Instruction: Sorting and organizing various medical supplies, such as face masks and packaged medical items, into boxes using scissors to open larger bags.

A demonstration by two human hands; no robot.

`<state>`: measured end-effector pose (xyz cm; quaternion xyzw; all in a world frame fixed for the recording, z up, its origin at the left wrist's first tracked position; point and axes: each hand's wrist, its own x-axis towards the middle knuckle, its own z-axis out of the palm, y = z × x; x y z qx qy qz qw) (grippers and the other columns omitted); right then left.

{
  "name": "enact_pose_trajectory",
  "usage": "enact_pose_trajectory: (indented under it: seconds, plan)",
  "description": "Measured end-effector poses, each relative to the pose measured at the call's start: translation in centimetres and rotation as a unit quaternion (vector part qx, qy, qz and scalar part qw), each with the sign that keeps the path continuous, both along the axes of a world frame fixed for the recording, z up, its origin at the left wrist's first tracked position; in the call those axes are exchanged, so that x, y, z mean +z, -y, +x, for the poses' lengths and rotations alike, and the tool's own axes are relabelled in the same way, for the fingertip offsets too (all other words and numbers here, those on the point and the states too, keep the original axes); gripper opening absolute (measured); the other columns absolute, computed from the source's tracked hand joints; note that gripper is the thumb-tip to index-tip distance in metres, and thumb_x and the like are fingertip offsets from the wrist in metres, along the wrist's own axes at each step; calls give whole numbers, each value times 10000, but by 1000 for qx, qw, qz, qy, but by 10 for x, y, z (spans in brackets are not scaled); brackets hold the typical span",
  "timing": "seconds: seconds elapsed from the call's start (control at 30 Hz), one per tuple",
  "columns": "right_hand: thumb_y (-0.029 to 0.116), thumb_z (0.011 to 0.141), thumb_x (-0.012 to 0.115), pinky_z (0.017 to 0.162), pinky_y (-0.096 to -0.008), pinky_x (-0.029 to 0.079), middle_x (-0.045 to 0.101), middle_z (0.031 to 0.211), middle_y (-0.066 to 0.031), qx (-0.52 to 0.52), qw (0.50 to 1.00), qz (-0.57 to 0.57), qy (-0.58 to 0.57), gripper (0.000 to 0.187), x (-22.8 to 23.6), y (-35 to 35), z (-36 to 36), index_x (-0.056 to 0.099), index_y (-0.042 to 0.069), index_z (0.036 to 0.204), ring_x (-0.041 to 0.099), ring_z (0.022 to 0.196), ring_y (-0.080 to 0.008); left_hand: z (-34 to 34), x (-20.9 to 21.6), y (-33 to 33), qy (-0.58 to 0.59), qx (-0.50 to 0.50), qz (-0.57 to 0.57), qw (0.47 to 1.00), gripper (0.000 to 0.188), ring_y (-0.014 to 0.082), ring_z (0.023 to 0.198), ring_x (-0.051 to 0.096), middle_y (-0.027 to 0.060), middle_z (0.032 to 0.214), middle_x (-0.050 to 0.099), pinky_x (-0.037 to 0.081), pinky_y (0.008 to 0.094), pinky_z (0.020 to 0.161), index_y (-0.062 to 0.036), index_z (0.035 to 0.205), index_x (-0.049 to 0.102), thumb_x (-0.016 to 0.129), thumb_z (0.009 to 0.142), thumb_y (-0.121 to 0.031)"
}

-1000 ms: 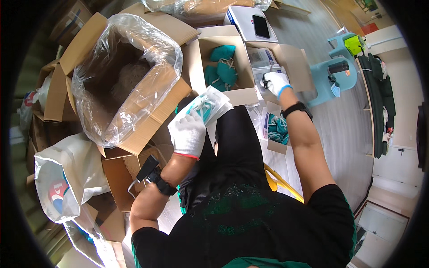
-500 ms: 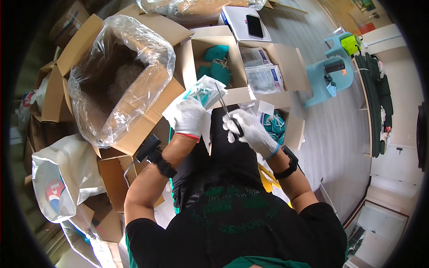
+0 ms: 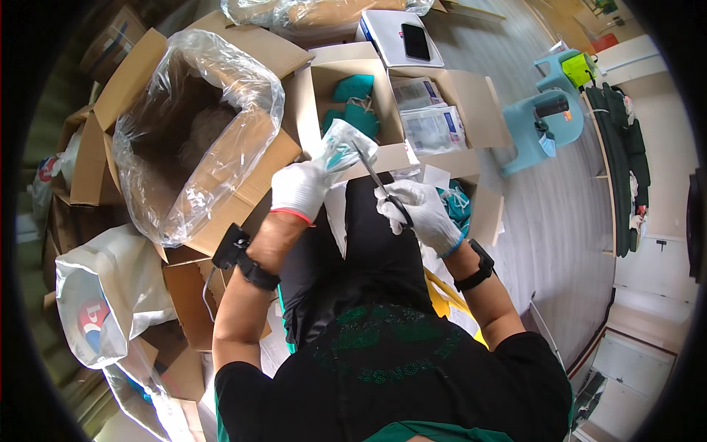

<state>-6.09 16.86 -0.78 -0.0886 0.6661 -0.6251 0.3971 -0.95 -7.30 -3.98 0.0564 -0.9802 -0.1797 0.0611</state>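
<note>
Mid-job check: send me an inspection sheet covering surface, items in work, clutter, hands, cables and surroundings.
Surface: grey floor; work held up above the lap.
Items in work: scissors, blades at a clear packet with teal contents; contact unclear. Teal masks in a box just beyond.
Clutter: phone on a white box; plastic-lined carton at left.
Hands: both gloved; left hand grips the packet, right hand the scissors.
Cables: thin pale line, probably a cable, below the left wrist.
Surroundings: light-blue stools at right.

Bright centre; glare on plastic liner (image 3: 226,169); dark, bowed rim, perhaps blurry at left
</note>
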Motion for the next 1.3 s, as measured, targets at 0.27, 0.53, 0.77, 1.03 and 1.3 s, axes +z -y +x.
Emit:
enact_pose_trajectory:
  seconds: [0.27,0.53,0.77,1.03,1.3]
  plan:
    - [4,846,722,715,-254,540,658,1044,-101,46,993,-11,-108,429,-10,-23,-28,589,-14,1252,638,828,-138,3,9,42,54,76,107,990,245,395,843,684,194,845,703,539,471,759,-129,1019,742,610,816,-166]
    - [217,776,778,806,-436,552,695,897,-187,-88,803,393,-439,279,-63,-31,-164,700,25,964,686,869,-355,27,16,36,60,87,179,978,286,349,882,711,190,910,715,548,396,783,-141,1135,724,599,878,-127]
    - [194,724,744,1006,-451,486,491,1450,-199,190,655,564,-465,649,-21,25,-167,559,63,1332,513,1292,-364,31,19,25,24,103,186,977,258,405,831,671,188,851,697,536,478,755,-137,1055,715,608,820,-128]
    - [81,821,718,790,-290,526,690,936,-70,178,911,-9,-372,238,21,67,-90,688,6,1044,643,848,-148,25,48,12,151,-3,291,945,196,352,867,690,155,872,714,536,426,759,-111,1004,729,681,878,-253]
    - [174,871,687,739,-333,539,695,869,-96,149,859,-75,-484,156,-9,47,-48,713,26,915,678,779,-266,26,8,-8,169,-50,551,816,338,165,833,660,108,950,722,516,320,791,-11,1116,666,677,938,-298]
